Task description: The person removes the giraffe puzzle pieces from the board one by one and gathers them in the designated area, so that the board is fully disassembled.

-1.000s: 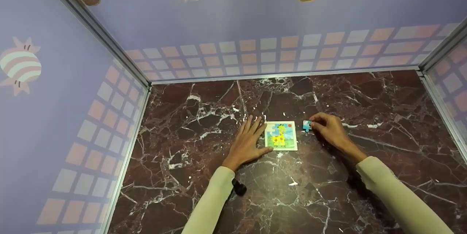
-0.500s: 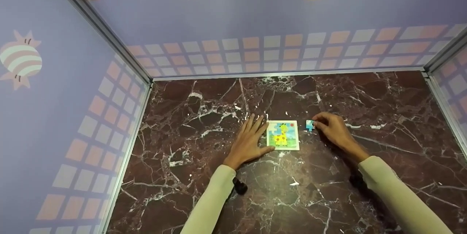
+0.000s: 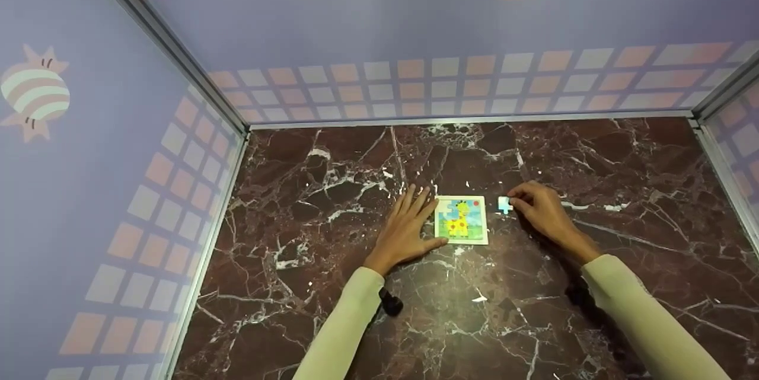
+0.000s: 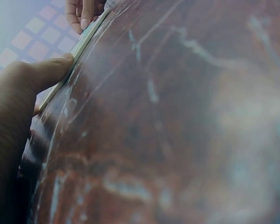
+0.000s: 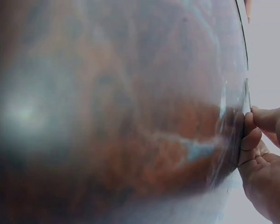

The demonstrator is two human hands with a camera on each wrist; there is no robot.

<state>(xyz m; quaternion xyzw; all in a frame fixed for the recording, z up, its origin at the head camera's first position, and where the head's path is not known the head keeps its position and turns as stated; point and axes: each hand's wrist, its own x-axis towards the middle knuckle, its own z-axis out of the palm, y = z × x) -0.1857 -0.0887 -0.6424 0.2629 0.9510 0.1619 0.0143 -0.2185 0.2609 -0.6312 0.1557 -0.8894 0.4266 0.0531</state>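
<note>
Beside the puzzle (image 3: 462, 221), piece (image 3: 503, 204) in right grip (image 3: 541, 209) (pinched)

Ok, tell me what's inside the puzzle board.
Inside the puzzle board, fitted pieces show a yellow giraffe, with a pale gap at the upper left. What lies beneath those pieces is covered, as is a bit of rim under the left hand.

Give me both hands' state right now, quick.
Left hand: open, fingers spread, thumb touching the edge of the giraffe puzzle board.
Right hand: closed, pinching a blue-and-white puzzle piece.
</note>
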